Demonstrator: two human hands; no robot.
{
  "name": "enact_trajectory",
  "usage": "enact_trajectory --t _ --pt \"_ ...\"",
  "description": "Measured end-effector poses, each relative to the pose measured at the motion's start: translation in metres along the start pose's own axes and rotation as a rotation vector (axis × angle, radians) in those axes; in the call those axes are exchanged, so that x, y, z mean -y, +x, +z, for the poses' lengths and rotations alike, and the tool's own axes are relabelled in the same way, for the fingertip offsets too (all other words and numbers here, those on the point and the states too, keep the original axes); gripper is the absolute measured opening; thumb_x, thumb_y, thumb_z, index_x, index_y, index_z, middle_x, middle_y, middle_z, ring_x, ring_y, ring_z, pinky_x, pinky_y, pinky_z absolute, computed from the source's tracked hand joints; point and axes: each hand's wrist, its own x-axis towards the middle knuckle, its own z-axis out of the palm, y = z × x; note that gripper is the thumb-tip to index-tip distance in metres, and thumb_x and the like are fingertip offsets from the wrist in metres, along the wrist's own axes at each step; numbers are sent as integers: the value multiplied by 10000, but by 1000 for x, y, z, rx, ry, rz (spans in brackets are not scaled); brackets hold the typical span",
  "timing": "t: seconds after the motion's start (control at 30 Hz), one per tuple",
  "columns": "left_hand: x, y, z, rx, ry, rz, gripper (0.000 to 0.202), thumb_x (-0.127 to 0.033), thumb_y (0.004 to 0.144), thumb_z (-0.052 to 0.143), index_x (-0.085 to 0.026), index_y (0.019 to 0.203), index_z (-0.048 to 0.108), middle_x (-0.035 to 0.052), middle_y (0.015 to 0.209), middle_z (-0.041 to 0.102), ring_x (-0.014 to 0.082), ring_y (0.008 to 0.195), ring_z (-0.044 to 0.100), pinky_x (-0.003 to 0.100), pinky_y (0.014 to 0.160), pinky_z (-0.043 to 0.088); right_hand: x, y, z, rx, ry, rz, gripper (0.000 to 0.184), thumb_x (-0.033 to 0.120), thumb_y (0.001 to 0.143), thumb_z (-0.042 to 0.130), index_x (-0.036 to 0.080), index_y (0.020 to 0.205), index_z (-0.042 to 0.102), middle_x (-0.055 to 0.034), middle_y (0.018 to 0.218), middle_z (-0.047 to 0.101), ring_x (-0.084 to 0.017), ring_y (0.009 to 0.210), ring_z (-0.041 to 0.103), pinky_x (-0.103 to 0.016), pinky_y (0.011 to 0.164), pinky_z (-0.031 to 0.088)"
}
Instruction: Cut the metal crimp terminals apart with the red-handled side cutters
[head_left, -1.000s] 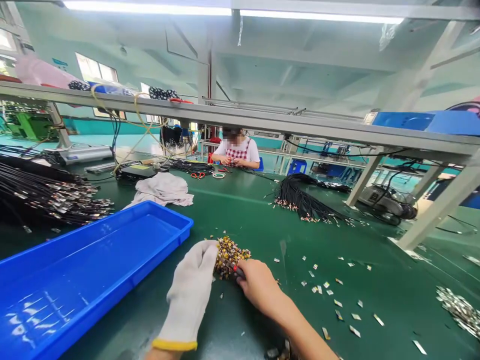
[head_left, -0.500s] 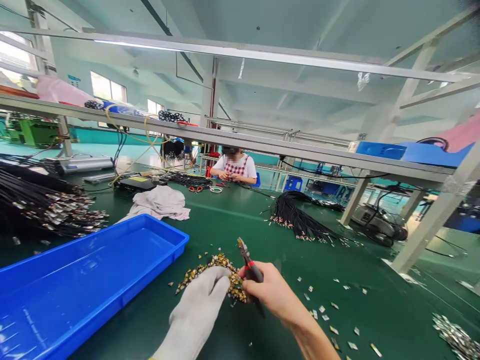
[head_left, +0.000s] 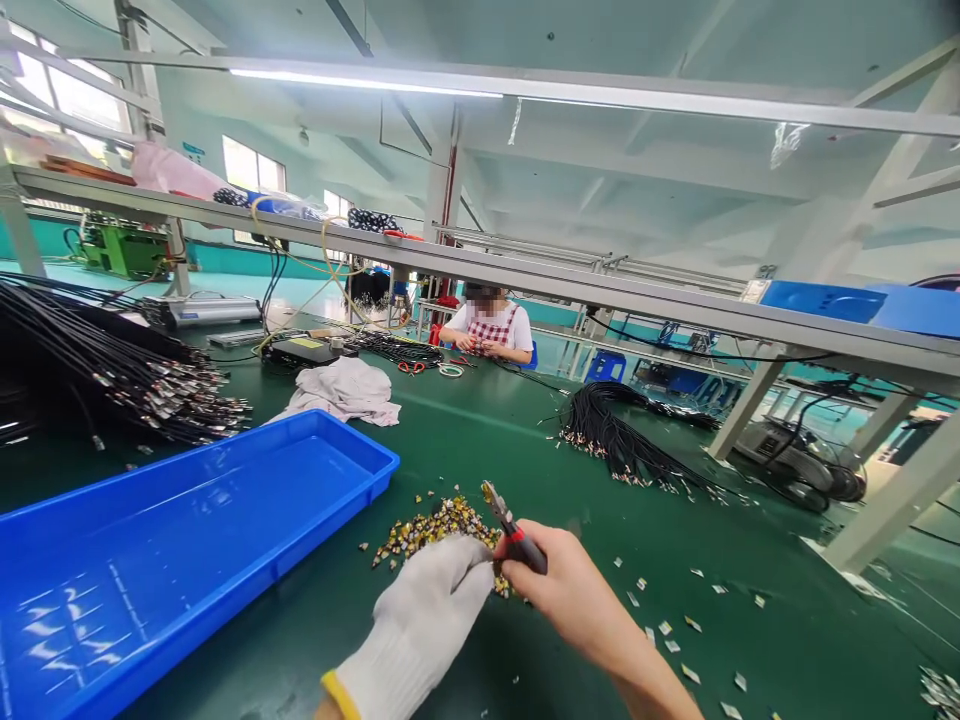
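A big green table (head_left: 480, 430) sits under a long shelf (head_left: 525, 270), with a person (head_left: 491, 328) on the far side. A pile of tiny shiny bits (head_left: 431, 525) lies on the table, to the right of a blue tray (head_left: 210, 520). The right hand (head_left: 559, 570) is bare and wraps around pliers (head_left: 529, 552), their tip pointing up and away beside the pile. The left hand (head_left: 442, 595), in a white glove, is curled at the pile's near edge; its fingertips are hard to see, so I can't say if they pinch anything.
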Motion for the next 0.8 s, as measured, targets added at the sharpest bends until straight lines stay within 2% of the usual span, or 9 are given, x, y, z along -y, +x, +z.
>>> enact_trajectory --t 0.1,0.2,0.33,0.5,0.7,0.8 --pt "2 1 -1 -28 -3 -37 277 -347 849 438 -252 674 631 -15 697 642 163 679 563 247 609 346 -2 1 0 -30 67 25 106 206 817 478 187 824 582 42 669 533 -116 613 463 -217 568 343" --pt "6 2 -5 -65 -44 -76 274 -353 856 416 -247 681 598 -33 652 591 152 641 526 246 577 323 -7 1 -3 -73 35 50 164 316 880 457 191 863 560 28 689 536 -132 624 470 -234 574 349" --pt "9 2 -9 -150 -142 -68 267 -338 856 407 -235 691 590 -38 658 567 143 646 505 245 597 334 -11 1 0 9 -123 57 284 399 918 405 191 752 505 4 695 549 -146 638 447 -252 587 336" --pt "12 3 -10 -170 -283 -86 272 -354 874 380 -229 738 580 -37 704 571 143 661 494 242 615 367 -5 -1 11 103 -149 41 283 404 928 407 198 767 516 -12 780 605 -162 702 484 -249 634 358" --pt "13 3 -7 -142 -386 -54 253 -357 873 404 -231 809 613 -18 797 643 155 729 550 239 650 405 0 -1 16 126 -82 38 271 401 925 420 196 849 578 -32 879 652 -190 785 549 -261 709 398" --pt "15 3 -5 -150 -364 -38 235 -338 864 425 -233 803 626 -13 810 664 165 753 574 247 681 415 2 -1 17 134 -56 30 276 387 929 400 192 843 576 -32 877 654 -194 805 562 -265 725 406"
